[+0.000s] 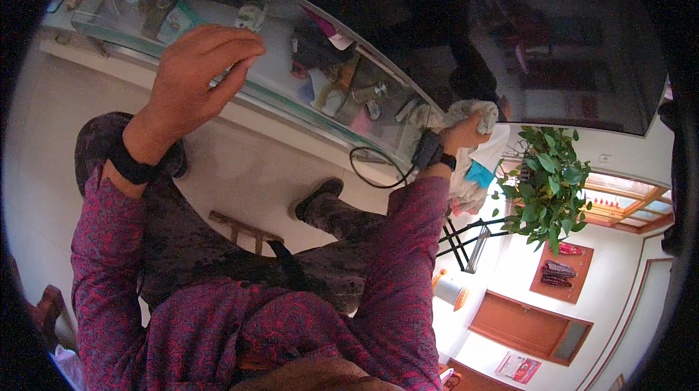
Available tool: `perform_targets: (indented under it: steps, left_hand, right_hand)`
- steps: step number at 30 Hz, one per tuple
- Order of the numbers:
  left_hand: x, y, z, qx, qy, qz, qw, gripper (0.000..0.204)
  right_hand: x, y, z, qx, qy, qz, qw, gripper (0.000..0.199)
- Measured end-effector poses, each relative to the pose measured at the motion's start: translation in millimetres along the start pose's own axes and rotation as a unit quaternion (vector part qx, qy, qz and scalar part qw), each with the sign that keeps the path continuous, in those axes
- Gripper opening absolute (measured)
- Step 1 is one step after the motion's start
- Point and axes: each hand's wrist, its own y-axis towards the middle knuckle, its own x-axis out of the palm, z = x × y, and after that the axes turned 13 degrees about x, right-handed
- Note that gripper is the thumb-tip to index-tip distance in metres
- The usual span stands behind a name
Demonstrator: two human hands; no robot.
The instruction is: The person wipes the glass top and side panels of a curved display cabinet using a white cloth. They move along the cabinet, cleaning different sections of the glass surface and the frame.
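My left hand [200, 74] hovers over the glass-topped stand [280, 74], fingers loosely bent with the thumb a little apart and nothing visible in them. At the stand's right end, my right hand [466, 135] grips a crumpled pale cloth [470, 109] close to the lower edge of a large dark screen [561, 63]. Beside my right wrist is a small black box [427, 149], and a looped black cable [352, 165] hangs near it. Small items lie under the glass, among them a pink-and-white piece [328, 30] and a teal-edged object [178, 21].
A leafy green plant [550, 180] stands right of the stand, near white and blue fabric [480, 172] and a black folding rack [466, 242]. Below my lap shows a wooden stool or chair [244, 231]. Farther right are a wooden door [528, 325] and a window [626, 202].
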Motion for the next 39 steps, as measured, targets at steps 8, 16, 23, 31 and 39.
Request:
perform_targets:
  steps: [8, 16, 23, 31, 39]
  left_hand:
    - [-2, -3, -2, -0.008, -0.007, 0.008, 1.000, 0.021]
    - [1, -1, -5, -0.007, 0.004, 0.003, 1.000, 0.020]
    - [-9, -7, -4, -0.015, -0.002, 0.004, 1.000, 0.021]
    - [-15, -7, -5, -0.014, 0.000, 0.013, 1.000, 0.020]
    - [-7, -5, -7, -0.007, 0.003, 0.018, 1.000, 0.018]
  right_hand:
    - [102, -127, -1, -0.149, -0.094, 0.003, 0.984, 0.064]
    - [132, -248, -34, -0.187, -0.181, -0.386, 0.885, 0.072]
    - [41, -59, -52, -0.170, -0.075, -0.040, 0.982, 0.064]
    - [78, -33, -74, -0.168, -0.129, -0.002, 0.977, 0.069]
    - [160, -243, -64, -0.248, -0.199, -0.351, 0.881, 0.070]
